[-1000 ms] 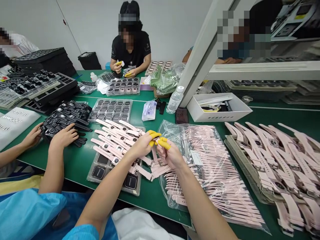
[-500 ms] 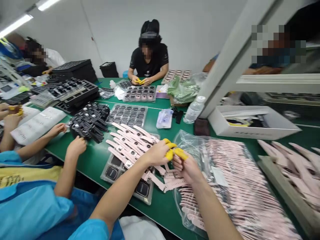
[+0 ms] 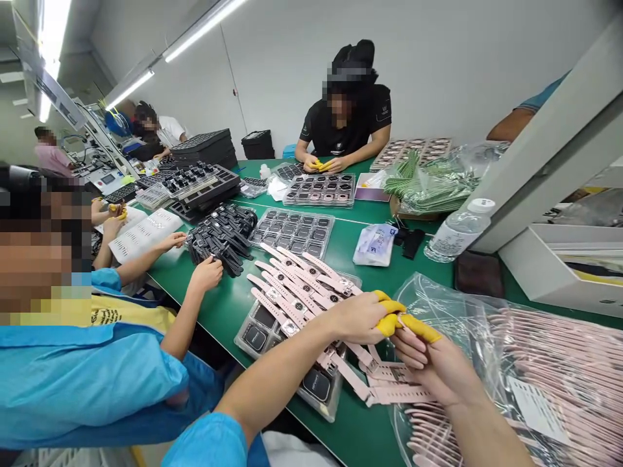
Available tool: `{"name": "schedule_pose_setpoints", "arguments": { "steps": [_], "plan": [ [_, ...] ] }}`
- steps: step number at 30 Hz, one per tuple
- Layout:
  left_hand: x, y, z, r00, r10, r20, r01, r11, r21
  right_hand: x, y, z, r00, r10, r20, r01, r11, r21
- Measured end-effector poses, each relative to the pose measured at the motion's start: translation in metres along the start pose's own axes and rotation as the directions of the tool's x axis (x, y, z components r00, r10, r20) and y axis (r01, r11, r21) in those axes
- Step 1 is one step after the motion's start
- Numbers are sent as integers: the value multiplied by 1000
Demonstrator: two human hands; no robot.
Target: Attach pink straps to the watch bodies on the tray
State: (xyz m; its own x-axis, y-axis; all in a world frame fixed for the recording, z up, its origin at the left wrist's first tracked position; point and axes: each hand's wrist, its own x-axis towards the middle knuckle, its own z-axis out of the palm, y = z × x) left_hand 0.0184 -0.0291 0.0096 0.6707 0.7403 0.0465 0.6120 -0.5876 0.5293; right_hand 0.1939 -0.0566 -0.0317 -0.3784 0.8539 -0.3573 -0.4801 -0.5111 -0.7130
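My left hand (image 3: 363, 318) and my right hand (image 3: 438, 360) meet fingertip to fingertip in the head view, above the pink straps. Yellow finger cots cover some fingers on both. Each hand is closed in a pinch; a tiny pale bit shows between the tips, too small to name. Pink watch straps (image 3: 396, 392) lie below my right hand. To the left, pink-strapped watches (image 3: 305, 292) are piled across a clear plastic tray (image 3: 328, 405) that holds dark square watch faces. A clear bag of pink straps (image 3: 559, 337) lies to the right of my right hand.
Close on my left, a co-worker in a blue sleeve (image 3: 121, 363) reaches toward black watches (image 3: 221, 237). Opposite sits a person in black (image 3: 348, 120). A water bottle (image 3: 460, 230), dark pouch (image 3: 479, 274) and white box (image 3: 545, 259) stand right, beside a slanted post (image 3: 540, 146).
My view has swung left, so the table and hands appear further right and the neighbouring co-worker's head shows. My hands stay pinched together above the straps.
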Motion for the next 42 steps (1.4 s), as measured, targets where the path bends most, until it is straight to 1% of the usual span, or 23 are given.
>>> {"name": "schedule_pose_setpoints", "arguments": {
  "steps": [3,5,12,15,18,20,22,24,26,27,29,31,32,34,36,37,39,40,41,42],
  "plan": [
    [1,0,-1,1000,-15,17,15,1000,22,0,-1,0,999,20,36,-21,999,30],
    [1,1,-2,999,-19,28,18,999,43,-1,-2,1,999,18,37,-19,999,28],
    [0,5,-7,995,-22,101,2,981,194,-1,2,8,994,11,-105,-17,998,-62],
    [0,5,-7,993,-36,109,19,987,160,-2,3,10,994,10,-109,-22,994,-108],
    [-1,2,-6,993,-69,97,65,997,46,-3,1,13,994,-10,-108,-6,989,-147],
    [-1,0,-3,992,-103,77,107,993,-41,-5,-2,17,992,-55,-116,35,985,-171],
    [0,-1,1,992,-114,58,121,985,-125,-7,-4,18,981,-152,-123,122,967,-223],
    [1,0,4,993,-113,20,115,979,-170,-8,-7,17,951,-282,-128,224,912,-343],
    [2,3,1,991,-130,-20,126,984,-129,-8,-9,13,913,-391,-114,290,821,-492],
    [3,6,-3,989,-146,-34,143,987,-77,-7,-10,9,900,-425,-100,305,776,-552],
    [2,12,-20,982,-179,-54,182,982,57,-5,-11,2,887,-457,-68,318,711,-627],
    [-2,16,-44,978,-196,-70,206,960,189,-3,-13,-5,883,-467,-40,316,655,-687],
    [-6,17,-57,978,-199,-70,210,945,250,-3,-14,-7,880,-475,-24,310,611,-728],
    [-18,17,-82,984,-177,-34,177,915,361,-6,-16,-8,863,-505,27,307,481,-821],
    [-35,14,-100,981,-195,-11,177,860,479,-11,-17,-5,845,-521,121,329,327,-886],
    [-45,12,-106,980,-197,1,169,842,513,-13,-17,-2,854,-488,179,347,280,-895],
    [-67,7,-116,987,-159,-2,139,861,490,-19,-17,4,893,-360,270,375,264,-889],
    [-80,3,-120,989,-147,9,127,880,457,-21,-18,7,912,-286,293,369,266,-890],
    [-93,0,-124,990,-138,29,113,900,422,-23,-18,8,927,-233,295,353,266,-897],
    [-107,-5,-128,990,-140,28,119,914,389,-24,-19,9,938,-184,294,336,274,-901]
  ]
}}
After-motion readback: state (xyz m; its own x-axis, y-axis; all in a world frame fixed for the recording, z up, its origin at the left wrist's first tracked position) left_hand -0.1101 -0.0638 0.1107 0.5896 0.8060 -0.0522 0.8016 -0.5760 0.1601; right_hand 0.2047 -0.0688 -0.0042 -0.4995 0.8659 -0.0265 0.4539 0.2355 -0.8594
